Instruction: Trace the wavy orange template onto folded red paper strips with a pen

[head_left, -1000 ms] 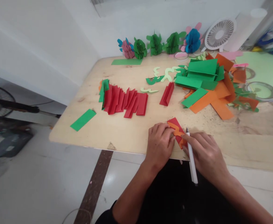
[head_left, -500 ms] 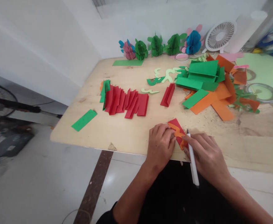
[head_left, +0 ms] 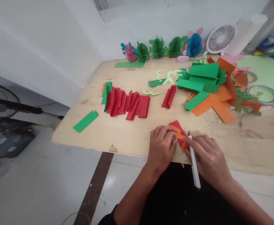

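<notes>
Left hand (head_left: 161, 147): fingers holding orange cut-out (head_left: 179, 135) down on red strip (head_left: 175, 123). Right hand (head_left: 207, 154): fingers grasping white pen (head_left: 194, 167), right of red strip. Keep cut-out flat. Beneath red strip: table (head_left: 125, 134); beyond: folded red paper (head_left: 168, 97).

A red paper strip (head_left: 181, 129) lay aslant near the front edge of the worktop (head_left: 132, 134), a wavy orange cutout (head_left: 179, 136) resting upon it, while a slender white pen (head_left: 194, 165), dark tip foremost, slanted beside both.
</notes>
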Motion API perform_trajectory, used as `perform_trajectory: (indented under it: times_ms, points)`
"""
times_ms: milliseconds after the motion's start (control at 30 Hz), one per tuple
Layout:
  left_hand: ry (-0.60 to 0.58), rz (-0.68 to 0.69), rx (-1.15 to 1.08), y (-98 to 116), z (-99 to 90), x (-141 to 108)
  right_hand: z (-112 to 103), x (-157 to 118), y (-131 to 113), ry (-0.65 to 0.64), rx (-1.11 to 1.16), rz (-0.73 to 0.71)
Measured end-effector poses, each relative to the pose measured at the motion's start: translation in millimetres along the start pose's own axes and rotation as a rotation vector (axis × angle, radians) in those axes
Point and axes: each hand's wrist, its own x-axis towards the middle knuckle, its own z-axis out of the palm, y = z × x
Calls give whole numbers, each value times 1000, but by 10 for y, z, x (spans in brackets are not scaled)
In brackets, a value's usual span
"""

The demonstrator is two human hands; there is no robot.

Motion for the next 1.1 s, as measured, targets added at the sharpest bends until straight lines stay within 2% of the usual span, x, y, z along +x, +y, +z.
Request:
perform_trajectory:
  times_ms: [667,867,1100]
  points:
    - [-11,19,30,-39,29,3,-25,7,-27,-36,-56,19]
    - [18,39,30,-43,46,2,-20,18,-45,-26,-110,18]
    - [21,39,24,-49,51,0,-20,12,-48,-23,-66,44]
